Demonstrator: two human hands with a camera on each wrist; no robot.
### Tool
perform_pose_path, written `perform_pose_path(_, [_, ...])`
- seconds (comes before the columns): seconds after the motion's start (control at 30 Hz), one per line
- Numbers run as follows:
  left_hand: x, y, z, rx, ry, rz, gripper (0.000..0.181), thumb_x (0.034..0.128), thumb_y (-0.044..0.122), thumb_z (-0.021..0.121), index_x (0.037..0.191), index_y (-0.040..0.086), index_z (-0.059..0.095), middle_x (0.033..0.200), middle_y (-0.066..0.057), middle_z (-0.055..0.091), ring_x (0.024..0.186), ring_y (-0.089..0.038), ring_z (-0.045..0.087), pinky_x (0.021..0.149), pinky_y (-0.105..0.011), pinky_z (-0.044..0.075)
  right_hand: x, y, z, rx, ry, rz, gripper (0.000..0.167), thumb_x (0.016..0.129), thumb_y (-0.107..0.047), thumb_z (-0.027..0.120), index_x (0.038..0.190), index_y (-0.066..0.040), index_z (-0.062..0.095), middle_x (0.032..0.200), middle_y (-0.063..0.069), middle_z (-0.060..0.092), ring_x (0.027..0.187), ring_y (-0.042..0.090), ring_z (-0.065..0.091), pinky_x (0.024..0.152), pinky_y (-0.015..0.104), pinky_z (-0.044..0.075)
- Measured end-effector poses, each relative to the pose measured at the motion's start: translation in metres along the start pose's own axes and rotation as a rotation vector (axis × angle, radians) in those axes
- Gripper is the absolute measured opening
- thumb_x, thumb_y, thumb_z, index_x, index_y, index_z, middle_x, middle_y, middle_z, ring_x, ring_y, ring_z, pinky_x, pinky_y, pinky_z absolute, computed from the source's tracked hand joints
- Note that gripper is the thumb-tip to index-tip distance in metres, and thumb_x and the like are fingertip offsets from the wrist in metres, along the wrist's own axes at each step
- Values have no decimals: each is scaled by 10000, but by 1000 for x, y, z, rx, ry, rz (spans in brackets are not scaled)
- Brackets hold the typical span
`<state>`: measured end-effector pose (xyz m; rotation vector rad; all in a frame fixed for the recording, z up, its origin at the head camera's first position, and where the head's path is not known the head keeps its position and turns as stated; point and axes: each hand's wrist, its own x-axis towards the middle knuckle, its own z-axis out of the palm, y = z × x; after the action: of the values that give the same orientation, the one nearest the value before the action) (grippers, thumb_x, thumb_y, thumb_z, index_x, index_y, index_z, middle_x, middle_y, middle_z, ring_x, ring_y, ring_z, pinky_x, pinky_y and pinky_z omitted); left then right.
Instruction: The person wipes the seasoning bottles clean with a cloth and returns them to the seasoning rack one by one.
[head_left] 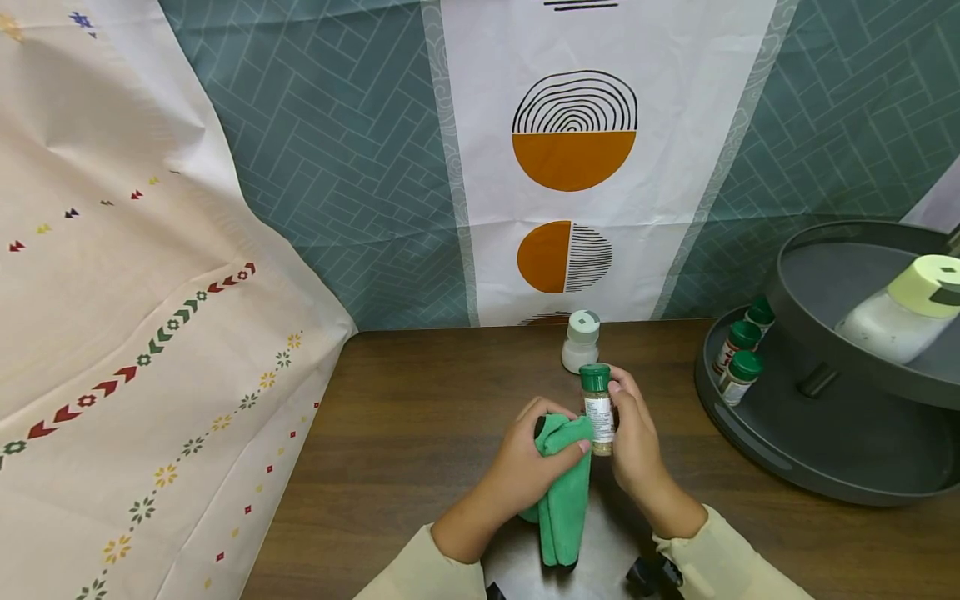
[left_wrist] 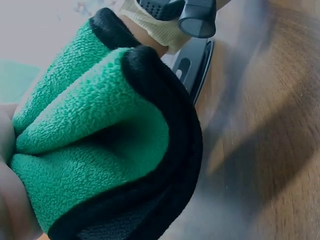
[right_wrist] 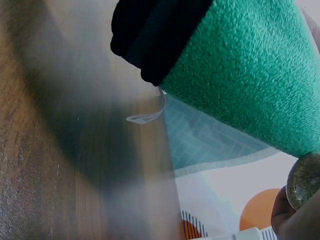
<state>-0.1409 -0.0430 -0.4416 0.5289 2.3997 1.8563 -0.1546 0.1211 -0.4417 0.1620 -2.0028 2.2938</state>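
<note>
My right fingers pinch the upright green-capped spice jar, my left fingers gripping the folded green cloth at its eight o'clock.

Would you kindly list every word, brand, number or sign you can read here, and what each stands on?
No text is legible in any view.
White label on the green-capped jar in the right hand: printed lines, too small to read.
Labels on the three jars on the tiered stand: too small.
Pale tag by the green cloth: unreadable.
</note>
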Motion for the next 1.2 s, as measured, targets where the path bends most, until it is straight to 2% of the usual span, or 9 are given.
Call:
perform_pose_path(0.13, [1,-1,0,-25,49,-30,274,893,296,761,1111,206,622,1163,-9,597,994,-122,595,830,-271,525,-2,-4,1,-23,-6,40,411,1102,-226,292,1437,-39,442,1056,-31,591,897,117,584,754,260,535])
perform_pose_path(0.27, [3,-1,-2,-54,113,-53,281,898,296,758,1125,205,619,1187,-9,590,1003,-135,597,845,-281,523,-3,-5,4,-46,-5,54,393,1083,-176,394,1422,1,485,1038,-52,620,925,114,606,787,258,540])
perform_pose_path(0.47, [4,4,-9,-159,212,-46,313,896,253,769,1151,169,610,1172,-30,602,996,-164,624,833,-295,551,-3,5,7,-142,-34,-35,368,1047,-136,536,1401,-34,522,1119,-31,604,980,97,591,820,215,523])
perform_pose_path(0.57, [4,6,-11,-162,231,-22,323,900,258,769,1164,166,608,1168,-31,598,1012,-172,623,836,-299,556,-2,10,7,-139,-62,-72,396,1040,-124,557,1424,-43,508,1137,-27,619,997,78,604,840,190,520])
perform_pose_path(0.7, [2,8,-10,-74,198,13,306,908,300,759,1161,206,616,1174,16,591,1046,-150,589,864,-291,531,-2,12,8,-118,-69,-75,413,1054,-138,531,1451,-40,475,1161,-23,616,1032,65,606,862,187,520])
perform_pose_path(0.9, [-1,6,-5,16,73,62,299,891,284,776,1145,220,632,1158,33,586,1039,-126,580,868,-280,517,0,5,5,-52,-54,-11,409,1086,-216,461,1455,-42,437,1172,38,604,1003,85,609,818,230,544])
perform_pose_path(1.07, [-1,5,-3,59,12,74,312,870,273,800,1141,241,650,1139,60,601,1032,-104,588,879,-262,513,1,-3,1,82,-59,44,352,1080,-186,444,1395,-31,469,1093,-24,641,971,93,612,777,237,550])
perform_pose_path(1.2, [-1,4,-2,107,-22,105,329,864,269,810,1155,253,657,1158,50,612,1036,-89,585,890,-254,507,4,-6,-3,160,-70,40,267,1079,-152,422,1319,-81,514,1065,-59,661,990,94,617,768,232,542])
